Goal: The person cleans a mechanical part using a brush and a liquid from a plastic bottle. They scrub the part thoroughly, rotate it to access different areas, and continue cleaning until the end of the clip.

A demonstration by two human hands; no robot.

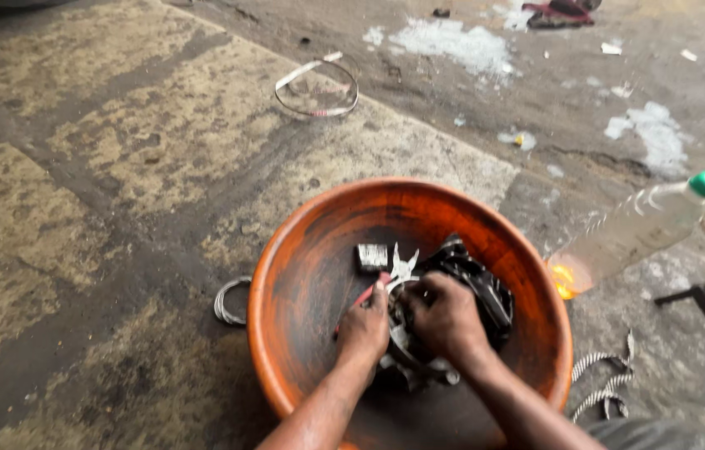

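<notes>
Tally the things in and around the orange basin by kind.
Orange basin: 1
Dark metal part: 1
Small grey block: 1
Red-handled tool: 1
Plastic bottle: 1
Wire rings on the ground: 2
Total: 7

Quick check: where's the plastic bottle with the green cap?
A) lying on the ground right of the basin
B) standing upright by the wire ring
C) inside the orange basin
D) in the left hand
A: the bottle lies tilted on the ground beside the orange basin, outside its right rim.
</notes>
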